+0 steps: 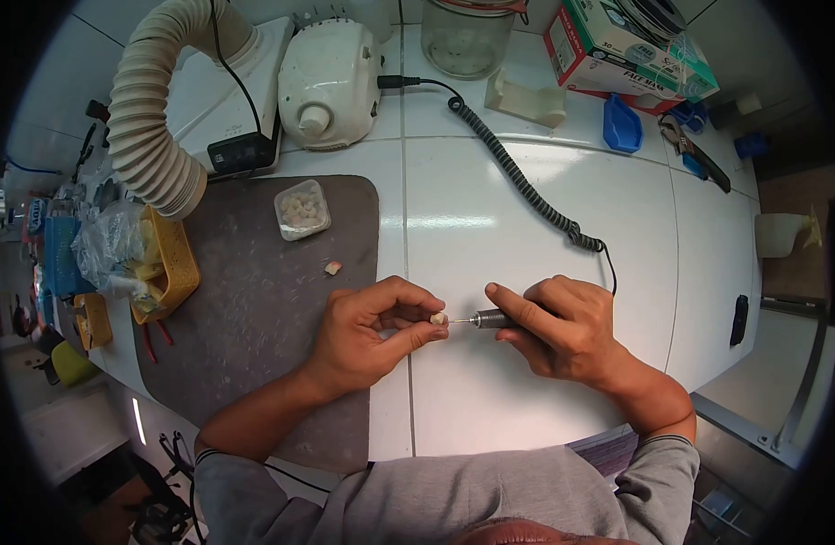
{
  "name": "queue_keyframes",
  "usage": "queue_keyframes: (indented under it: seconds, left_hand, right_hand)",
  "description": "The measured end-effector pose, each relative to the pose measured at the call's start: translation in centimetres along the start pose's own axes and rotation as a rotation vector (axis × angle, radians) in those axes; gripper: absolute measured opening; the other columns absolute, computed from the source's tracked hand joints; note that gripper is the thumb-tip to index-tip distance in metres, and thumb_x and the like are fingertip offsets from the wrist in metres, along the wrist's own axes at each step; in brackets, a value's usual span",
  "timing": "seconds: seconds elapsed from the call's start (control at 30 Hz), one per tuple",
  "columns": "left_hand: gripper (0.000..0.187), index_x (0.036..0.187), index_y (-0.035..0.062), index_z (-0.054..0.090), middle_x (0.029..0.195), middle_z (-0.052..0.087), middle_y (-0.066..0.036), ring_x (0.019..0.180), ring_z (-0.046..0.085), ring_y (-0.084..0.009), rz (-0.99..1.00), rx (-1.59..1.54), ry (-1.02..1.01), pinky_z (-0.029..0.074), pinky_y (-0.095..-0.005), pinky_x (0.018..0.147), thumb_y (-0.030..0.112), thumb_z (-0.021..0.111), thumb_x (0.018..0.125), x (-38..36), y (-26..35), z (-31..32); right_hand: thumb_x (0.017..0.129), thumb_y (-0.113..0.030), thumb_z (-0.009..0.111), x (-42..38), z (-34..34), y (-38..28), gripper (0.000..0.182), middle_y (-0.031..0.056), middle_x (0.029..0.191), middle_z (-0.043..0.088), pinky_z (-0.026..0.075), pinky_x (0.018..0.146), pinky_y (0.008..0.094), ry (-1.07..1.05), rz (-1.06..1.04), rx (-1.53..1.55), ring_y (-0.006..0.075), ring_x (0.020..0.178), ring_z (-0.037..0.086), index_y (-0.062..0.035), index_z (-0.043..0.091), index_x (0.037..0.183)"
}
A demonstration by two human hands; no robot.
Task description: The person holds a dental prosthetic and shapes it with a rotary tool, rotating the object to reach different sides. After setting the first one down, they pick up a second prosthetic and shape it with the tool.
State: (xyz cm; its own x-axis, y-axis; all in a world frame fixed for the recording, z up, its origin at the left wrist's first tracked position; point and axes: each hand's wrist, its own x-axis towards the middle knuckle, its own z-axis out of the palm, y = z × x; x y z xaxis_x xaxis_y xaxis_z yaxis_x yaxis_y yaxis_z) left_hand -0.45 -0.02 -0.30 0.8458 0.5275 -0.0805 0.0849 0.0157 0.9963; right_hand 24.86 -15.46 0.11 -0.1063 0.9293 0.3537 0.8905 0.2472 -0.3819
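Observation:
Between the thumb and fingers of my left hand (372, 331) is a small pale piece (438, 319), its details too small to tell. My right hand (567, 327) grips a dark rotary handpiece (495, 319), whose thin metal bit (461, 321) points left and reaches the piece or stops very close to it. A coiled black cord (526, 177) runs from the handpiece side to a white control box (329, 84). Up and left of my left hand, a small pink and cream piece (333, 268) lies on the grey mat (254, 300), below a clear square tub (302, 210) of pale pieces.
A ribbed hose (145, 109) arches over the back left. Beside the mat's left edge are a yellow basket (177, 263) and red-handled pliers (157, 341). Along the back stand a glass jar (467, 41), a mask box (626, 59) and a blue tray (623, 124).

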Motion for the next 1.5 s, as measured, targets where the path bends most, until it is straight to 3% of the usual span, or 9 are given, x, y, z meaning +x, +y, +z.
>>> queue_keyframes:
  seconds: [0.23,0.33,0.43,0.53,1.23,1.5]
  left_hand:
    - [0.012,0.108,-0.0081,0.074,0.107,0.08,-0.016,0.101,0.081,-0.0206,-0.019,0.063,-0.014,0.07,-0.0327,0.091,-0.013,0.077,0.097,0.09,-0.23,-0.18]
    - [0.011,0.106,-0.0075,0.073,0.105,0.08,-0.015,0.099,0.081,-0.02,-0.063,0.072,-0.012,0.069,-0.0318,0.089,-0.013,0.077,0.097,-0.01,-0.27,-0.07]
    - [0.011,0.105,-0.0071,0.073,0.104,0.08,-0.015,0.098,0.082,-0.0197,-0.077,0.098,-0.02,0.069,-0.0312,0.088,-0.013,0.077,0.097,0.02,0.14,-0.04]
    - [0.01,0.105,-0.0068,0.073,0.103,0.08,-0.015,0.097,0.082,-0.0195,-0.09,0.098,-0.014,0.069,-0.0309,0.087,-0.013,0.077,0.098,-0.06,-0.02,0.02]
    - [0.01,0.103,-0.0038,0.074,0.099,0.082,-0.013,0.093,0.082,-0.0164,-0.046,0.135,0.006,0.065,-0.027,0.08,-0.007,0.081,0.097,-0.02,0.24,0.3]
    - [0.013,0.102,-0.0029,0.073,0.101,0.081,-0.013,0.094,0.081,-0.0165,-0.044,0.114,0.037,0.065,-0.0287,0.083,-0.006,0.084,0.096,-0.15,0.01,0.4]
  right_hand:
    - [0.094,-0.039,0.087,-0.04,0.13,-0.09,0.046,-0.0058,0.073,0.052,0.04,0.052,0.0286,-0.003,0.002,-0.016,0.0098,0.06,0.05,-0.0174,0.082,0.134]
    - [0.088,-0.035,0.091,0.21,-0.05,-0.1,0.052,-0.003,0.072,0.058,0.04,0.05,0.0301,-0.006,-0.027,-0.002,0.0117,0.058,0.054,-0.0101,0.082,0.132]
    - [0.088,-0.036,0.091,0.27,-0.05,-0.13,0.052,-0.0031,0.072,0.058,0.04,0.049,0.0298,-0.01,-0.033,-0.008,0.0116,0.058,0.053,-0.0102,0.082,0.133]
    - [0.094,-0.04,0.087,-0.07,0.34,-0.19,0.048,-0.0058,0.073,0.051,0.039,0.052,0.0287,-0.004,-0.001,-0.023,0.0099,0.06,0.049,-0.0182,0.081,0.136]
    - [0.094,-0.041,0.087,0.01,0.4,-0.38,0.049,-0.0062,0.075,0.051,0.039,0.052,0.0281,-0.013,-0.002,-0.035,0.0095,0.061,0.049,-0.02,0.08,0.138]
    - [0.095,-0.041,0.086,0.04,0.36,-0.39,0.048,-0.0058,0.074,0.051,0.039,0.052,0.0286,-0.014,-0.005,-0.018,0.0097,0.06,0.049,-0.0191,0.08,0.137]
